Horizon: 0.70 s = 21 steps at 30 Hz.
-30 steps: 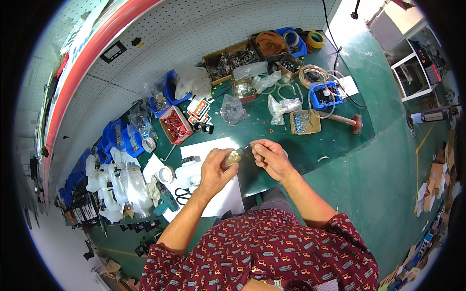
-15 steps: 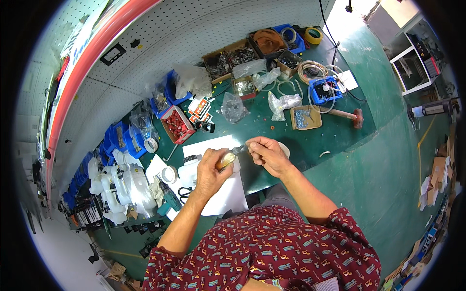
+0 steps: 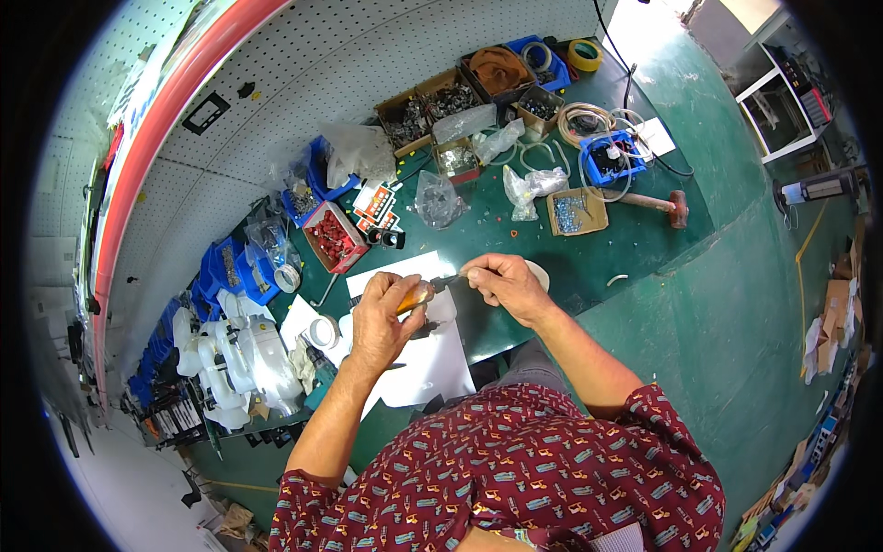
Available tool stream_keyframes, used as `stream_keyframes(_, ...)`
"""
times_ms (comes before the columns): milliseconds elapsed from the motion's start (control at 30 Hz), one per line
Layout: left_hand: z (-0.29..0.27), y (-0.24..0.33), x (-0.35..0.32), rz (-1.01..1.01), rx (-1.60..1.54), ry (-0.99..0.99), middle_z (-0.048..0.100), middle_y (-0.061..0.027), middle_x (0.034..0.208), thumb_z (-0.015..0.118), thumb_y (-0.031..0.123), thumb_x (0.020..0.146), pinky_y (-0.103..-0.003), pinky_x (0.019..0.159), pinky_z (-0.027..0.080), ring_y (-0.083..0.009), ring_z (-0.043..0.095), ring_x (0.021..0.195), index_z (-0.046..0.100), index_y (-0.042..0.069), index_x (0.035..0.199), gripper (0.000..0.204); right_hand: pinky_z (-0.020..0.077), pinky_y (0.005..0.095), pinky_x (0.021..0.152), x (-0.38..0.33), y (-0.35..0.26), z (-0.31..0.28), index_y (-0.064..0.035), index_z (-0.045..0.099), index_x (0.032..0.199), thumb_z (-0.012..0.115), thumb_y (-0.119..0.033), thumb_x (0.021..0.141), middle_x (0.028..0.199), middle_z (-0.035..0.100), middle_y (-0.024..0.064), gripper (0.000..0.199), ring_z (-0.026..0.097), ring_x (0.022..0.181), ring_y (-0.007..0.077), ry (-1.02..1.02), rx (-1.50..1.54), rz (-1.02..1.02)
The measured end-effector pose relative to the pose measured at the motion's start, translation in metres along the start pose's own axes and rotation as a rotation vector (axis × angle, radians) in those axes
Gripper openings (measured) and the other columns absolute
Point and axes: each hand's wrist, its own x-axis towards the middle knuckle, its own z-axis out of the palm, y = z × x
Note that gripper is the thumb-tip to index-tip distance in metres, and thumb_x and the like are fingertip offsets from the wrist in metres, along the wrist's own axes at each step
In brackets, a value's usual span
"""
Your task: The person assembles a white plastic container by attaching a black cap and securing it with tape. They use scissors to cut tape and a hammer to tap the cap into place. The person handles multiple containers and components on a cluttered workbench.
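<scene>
My left hand (image 3: pixel 375 324) is closed around the amber handle of a screwdriver-like tool (image 3: pixel 418 295), whose dark shaft points right. At the shaft's far end, the fingers of my right hand (image 3: pixel 508 287) are pinched together. Whether they grip the tip or a small part on it is too small to tell. Both hands are above the bench's front edge. Beneath them lies white paper (image 3: pixel 428 373), with a white plastic container (image 3: pixel 442 309) partly hidden by my left hand. A pale round object (image 3: pixel 538 275) shows partly behind my right hand.
A teal power drill (image 3: pixel 318 394) and a tape roll (image 3: pixel 322 332) lie left, near white plastic bottles (image 3: pixel 241 354). Farther back are a tray of red parts (image 3: pixel 333 236), a plastic bag (image 3: pixel 439 201), a box of bluish parts (image 3: pixel 578 212) and a hammer (image 3: pixel 676 209).
The amber handle has turned more side-on in my left hand, which has shifted slightly left and now covers more of the container. My right hand keeps its pinch near the shaft's end.
</scene>
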Motion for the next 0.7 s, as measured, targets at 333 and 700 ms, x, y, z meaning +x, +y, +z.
stream_keyframes(333, 0.002, 0.004, -0.001, 0.024, 0.005, 0.009, 0.065, -0.0140, 0.111, 0.083, 0.007, 0.081, -0.039, 0.090, 0.058, -0.0310, 0.068, 0.104, 0.071, 0.004, 0.124, 0.045, 0.0391, 0.0203, 0.055, -0.001, 0.000, -0.002, 0.0008, 0.073, 0.117, 0.068, -0.014, 0.103, 0.086, 0.060, -0.0037, 0.021, 0.049, 0.067, 0.0036, -0.004, 0.004, 0.001)
stream_keyframes(700, 0.090, -0.048, 0.046, -0.019, -0.110, -0.043, 0.070, -0.0196, 0.107, 0.077, 0.009, 0.080, -0.046, 0.086, 0.054, -0.0392, 0.067, 0.096, 0.065, 0.001, 0.113, 0.035, 0.0436, 0.0239, 0.059, 0.003, 0.013, -0.034, -0.0014, 0.073, 0.114, 0.068, -0.018, 0.104, 0.087, 0.064, -0.0004, 0.020, 0.054, 0.068, 0.0072, 0.188, 0.209, 0.067)
